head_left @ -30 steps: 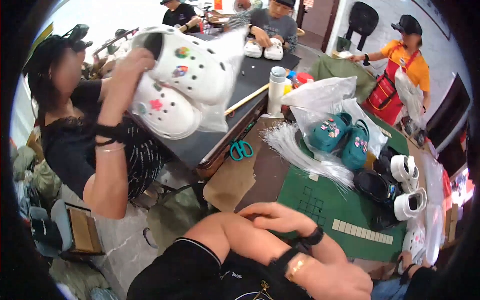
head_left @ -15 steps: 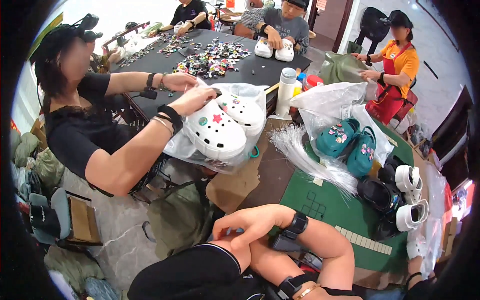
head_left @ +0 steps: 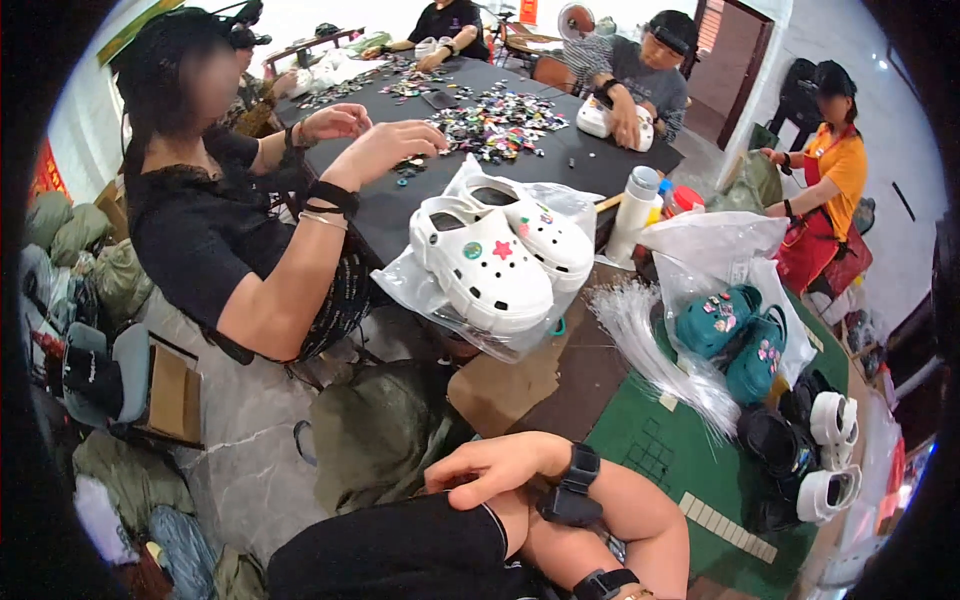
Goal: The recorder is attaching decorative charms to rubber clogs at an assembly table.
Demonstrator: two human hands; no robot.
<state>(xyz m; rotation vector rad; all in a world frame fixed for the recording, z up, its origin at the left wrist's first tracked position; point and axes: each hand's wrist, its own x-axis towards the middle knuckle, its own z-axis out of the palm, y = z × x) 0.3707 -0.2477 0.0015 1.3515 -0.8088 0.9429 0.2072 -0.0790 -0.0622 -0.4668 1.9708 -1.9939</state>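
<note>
My arms are folded in front of me. My right hand (head_left: 488,468) curls over the bend of my left arm (head_left: 512,512), thumb toward me, with no object in it. My left hand is out of sight past the lower edge; only its wrist with a black band (head_left: 605,582) shows. Beyond my arms, a pair of white clogs (head_left: 490,275) with colourful charms sits on a clear plastic bag (head_left: 405,275). To the right, teal clogs (head_left: 755,370) with charms lie on another clear bag (head_left: 690,240), beside a bundle of clear plastic strands (head_left: 655,350).
A co-worker in black (head_left: 200,240) reaches over the dark table (head_left: 390,205) toward a heap of small charms (head_left: 500,120). Other people work farther back. Black clogs (head_left: 775,445) and white clogs (head_left: 830,490) stand on the green mat (head_left: 640,440). Sacks (head_left: 385,430) lie on the floor.
The view has turned, shifting the scene rightward. The co-worker on the left has let go of the white clogs and now reaches toward the charms. My arms stay folded.
</note>
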